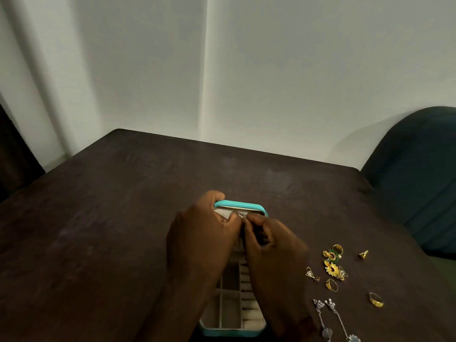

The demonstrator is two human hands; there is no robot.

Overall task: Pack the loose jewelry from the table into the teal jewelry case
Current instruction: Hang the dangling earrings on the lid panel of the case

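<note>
Case (pixel 240 204) sits open at the desk's (pixel 123 193) near edge, long axis running straight away from the person, lid at the far end. Left hand (pixel 202 230) looks curled round the lid's corner, and right hand (pixel 271 243) pinches a tiny silver piece (pixel 242 214) against the lid. The other jewelry (pixel 332 265) lies right of the case, toward the near right corner, so I'd say the right hand's closer.

A dark tabletop (pixel 123 206) carries the open teal jewelry case (pixel 232 329) near its front edge. Beside it on the right lie gold rings (pixel 331 285), gold-and-green earrings (pixel 332 261) and silver drop earrings (pixel 330 314).
</note>
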